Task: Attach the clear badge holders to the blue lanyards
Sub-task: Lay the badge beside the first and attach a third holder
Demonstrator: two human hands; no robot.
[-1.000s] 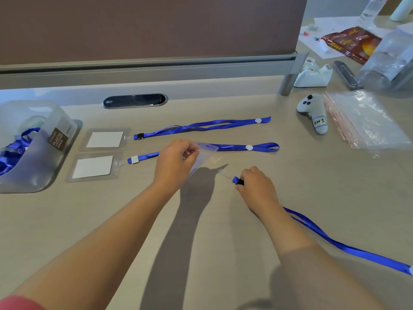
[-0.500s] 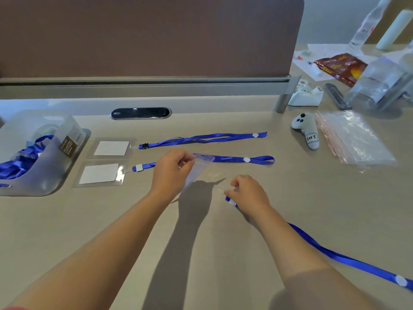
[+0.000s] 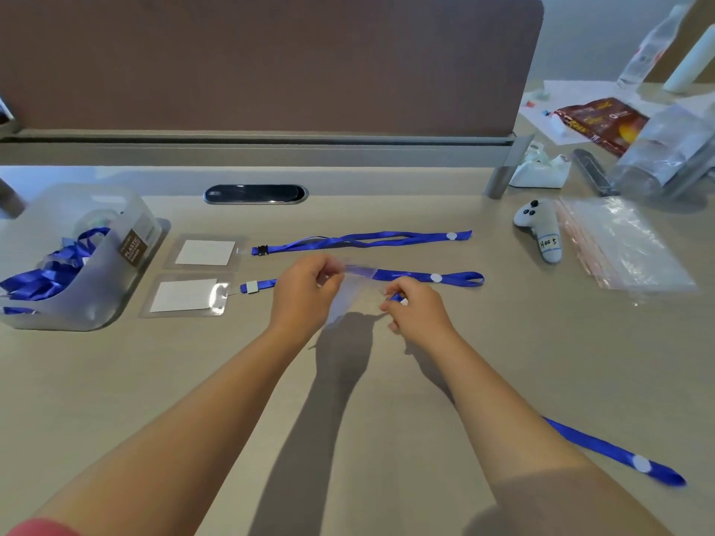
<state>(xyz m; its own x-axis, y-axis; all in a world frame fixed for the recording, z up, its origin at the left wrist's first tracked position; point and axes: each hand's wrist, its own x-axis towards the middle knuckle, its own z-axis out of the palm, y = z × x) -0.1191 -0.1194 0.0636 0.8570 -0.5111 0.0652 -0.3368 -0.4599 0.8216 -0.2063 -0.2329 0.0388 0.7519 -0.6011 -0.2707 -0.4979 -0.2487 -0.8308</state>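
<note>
My left hand [image 3: 305,294] pinches the top edge of a clear badge holder [image 3: 346,294], which hangs tilted just above the desk. My right hand [image 3: 416,307] pinches the clip end of a blue lanyard [image 3: 615,454]; its strap runs under my right forearm toward the lower right. The clip sits a short way right of the holder's top edge. Two badge holders with white cards [image 3: 205,252] [image 3: 185,295] lie to the left, each joined to a blue lanyard [image 3: 367,239] [image 3: 429,277].
A translucent bin [image 3: 116,288] with several blue lanyards stands at the left. At the right lie a white controller [image 3: 539,230], a clear plastic bag [image 3: 623,245], a tape dispenser [image 3: 539,170] and bottles. A divider panel [image 3: 271,63] runs along the back.
My right hand has carried the lanyard clip up and left, closer to the holder in my left hand. The loose strap end has slid along behind it.
</note>
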